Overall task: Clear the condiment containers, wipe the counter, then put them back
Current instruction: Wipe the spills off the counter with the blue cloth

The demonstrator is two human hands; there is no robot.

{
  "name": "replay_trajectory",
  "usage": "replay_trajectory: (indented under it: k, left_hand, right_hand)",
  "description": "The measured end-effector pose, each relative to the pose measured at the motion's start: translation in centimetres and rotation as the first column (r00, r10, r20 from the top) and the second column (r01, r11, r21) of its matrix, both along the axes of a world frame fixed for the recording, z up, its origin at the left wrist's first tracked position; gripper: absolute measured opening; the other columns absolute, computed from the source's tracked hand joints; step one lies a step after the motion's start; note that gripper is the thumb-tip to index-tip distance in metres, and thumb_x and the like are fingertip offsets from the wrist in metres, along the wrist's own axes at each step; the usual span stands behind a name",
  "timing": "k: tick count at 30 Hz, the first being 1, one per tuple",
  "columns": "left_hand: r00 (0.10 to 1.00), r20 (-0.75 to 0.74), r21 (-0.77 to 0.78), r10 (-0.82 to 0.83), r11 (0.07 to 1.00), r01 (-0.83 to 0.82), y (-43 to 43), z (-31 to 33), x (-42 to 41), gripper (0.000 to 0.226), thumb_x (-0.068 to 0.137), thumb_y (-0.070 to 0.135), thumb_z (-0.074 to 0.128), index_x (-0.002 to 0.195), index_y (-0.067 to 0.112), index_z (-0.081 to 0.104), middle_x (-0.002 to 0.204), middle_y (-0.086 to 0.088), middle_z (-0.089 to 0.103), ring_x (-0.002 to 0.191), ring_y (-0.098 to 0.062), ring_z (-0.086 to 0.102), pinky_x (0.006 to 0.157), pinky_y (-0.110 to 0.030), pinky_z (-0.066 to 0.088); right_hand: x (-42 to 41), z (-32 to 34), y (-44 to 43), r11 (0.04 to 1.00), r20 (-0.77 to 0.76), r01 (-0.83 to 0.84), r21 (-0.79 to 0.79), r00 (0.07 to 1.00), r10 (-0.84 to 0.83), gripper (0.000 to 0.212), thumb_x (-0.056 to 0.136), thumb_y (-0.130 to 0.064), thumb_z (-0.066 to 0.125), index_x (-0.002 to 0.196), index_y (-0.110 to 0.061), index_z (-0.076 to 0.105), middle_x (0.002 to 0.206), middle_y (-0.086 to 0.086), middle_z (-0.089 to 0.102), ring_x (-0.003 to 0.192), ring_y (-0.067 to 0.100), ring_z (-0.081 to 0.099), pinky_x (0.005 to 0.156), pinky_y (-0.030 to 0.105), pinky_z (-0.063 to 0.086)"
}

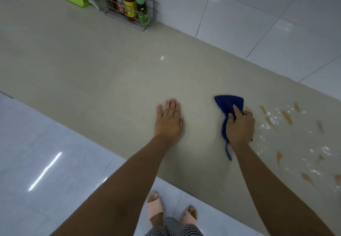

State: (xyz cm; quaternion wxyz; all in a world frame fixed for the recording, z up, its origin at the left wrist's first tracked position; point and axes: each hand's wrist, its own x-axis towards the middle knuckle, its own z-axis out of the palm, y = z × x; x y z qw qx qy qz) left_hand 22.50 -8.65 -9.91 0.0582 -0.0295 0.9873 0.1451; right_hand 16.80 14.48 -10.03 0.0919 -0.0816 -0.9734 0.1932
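Cloth [228,104], blue, bunched in right hand [239,126]; glossy counter [110,73]

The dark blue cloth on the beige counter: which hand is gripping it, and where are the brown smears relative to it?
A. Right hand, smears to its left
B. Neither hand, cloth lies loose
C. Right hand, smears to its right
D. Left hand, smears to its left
C: the right hand bunches the dark blue cloth in its fingers, and the brown smears lie on the wet counter to the right of it.

Bare forearms [118,186], striped trousers [175,228], pink slippers [154,206]
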Motion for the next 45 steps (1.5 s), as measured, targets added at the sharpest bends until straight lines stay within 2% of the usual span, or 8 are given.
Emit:
replay_trajectory:
  k: [5,11,15,20,29,35,39,45]
  left_hand:
    - [1.0,-0.011,-0.017,0.021,1.0,-0.022,0.3,-0.3,0.0,0.059,0.096,0.034,0.007,0.151,0.011,0.006,0.161,-0.005,0.004,0.148,-0.019,-0.002,0.119,-0.043,-0.006]
    - [1.0,-0.006,-0.026,0.018,0.999,-0.018,0.4,-0.4,0.2,0.056,0.098,0.032,0.009,0.151,0.013,0.002,0.161,-0.003,0.0,0.148,-0.017,-0.005,0.12,-0.042,-0.005]
    - [1.0,-0.026,-0.048,0.014,0.999,-0.015,0.3,-0.6,0.0,0.073,0.085,0.039,-0.008,0.151,0.013,0.008,0.161,-0.004,0.006,0.148,-0.018,0.0,0.118,-0.043,-0.004]
    - [0.999,-0.04,-0.038,0.031,0.999,-0.032,0.4,-0.7,-0.1,0.068,0.089,0.038,-0.001,0.15,0.013,0.013,0.16,-0.004,0.009,0.148,-0.018,0.002,0.119,-0.044,-0.002]
    - [0.999,0.02,-0.068,0.036,0.997,-0.035,0.6,-0.6,-0.2,0.058,0.1,0.036,0.015,0.151,0.011,0.005,0.161,-0.005,0.002,0.148,-0.018,-0.003,0.12,-0.045,-0.002]
    - [0.999,0.001,-0.012,-0.036,0.999,0.036,5.0,0.2,1.1,0.065,0.094,0.039,0.002,0.15,0.008,0.008,0.16,-0.009,0.006,0.148,-0.022,0.0,0.118,-0.048,-0.004]
    - [0.985,-0.037,0.004,-0.166,0.986,0.166,8.4,0.1,2.9,0.063,0.095,0.038,0.001,0.15,0.009,0.005,0.16,-0.008,0.004,0.148,-0.022,-0.003,0.117,-0.045,-0.009]
    - [0.988,-0.031,-0.018,-0.153,0.988,0.153,8.2,-0.7,2.6,0.057,0.098,0.034,0.007,0.151,0.011,0.003,0.161,-0.005,0.002,0.148,-0.019,-0.005,0.12,-0.042,-0.006]
  right_hand:
    - [-3.7,0.4,-5.8,0.997,0.029,-0.066,-0.038,0.997,0.067,0.04,0.097,-0.027,0.048,0.137,-0.018,0.052,0.136,0.016,0.046,0.119,0.034,0.047,0.098,0.04,0.043]
    - [5.6,0.4,-4.0,0.956,-0.026,-0.292,0.007,0.956,0.292,0.038,0.093,-0.024,0.055,0.131,-0.023,0.058,0.123,0.008,0.056,0.105,0.027,0.053,0.088,0.039,0.05]
    - [7.6,0.0,1.9,0.977,-0.053,-0.202,0.065,0.977,0.205,0.036,0.092,-0.02,0.057,0.128,-0.02,0.061,0.118,0.013,0.059,0.096,0.033,0.057,0.08,0.04,0.052]
    - [1.8,0.2,0.2,1.0,0.019,0.016,0.001,1.0,-0.016,0.039,0.095,-0.021,0.052,0.134,-0.019,0.056,0.131,0.016,0.052,0.109,0.037,0.053,0.092,0.044,0.045]
    - [12.2,0.3,0.4,0.964,-0.009,-0.261,0.051,0.965,0.262,0.038,0.093,-0.029,0.048,0.128,-0.023,0.06,0.119,0.009,0.059,0.097,0.028,0.056,0.08,0.039,0.052]
    - [12.7,0.3,7.1,0.989,-0.019,-0.08,0.128,0.996,0.083,0.037,0.091,-0.024,0.052,0.126,-0.02,0.062,0.121,0.013,0.06,0.093,0.034,0.058,0.078,0.04,0.051]
    - [7.5,0.4,5.2,0.998,0.041,0.056,0.013,0.998,-0.057,0.035,0.094,-0.021,0.053,0.129,-0.023,0.06,0.132,0.01,0.055,0.105,0.034,0.053,0.088,0.042,0.045]
    - [13.3,0.5,4.4,0.984,-0.016,-0.172,0.037,0.985,0.173,0.035,0.093,-0.027,0.049,0.125,-0.027,0.063,0.125,0.003,0.059,0.098,0.026,0.054,0.085,0.036,0.047]
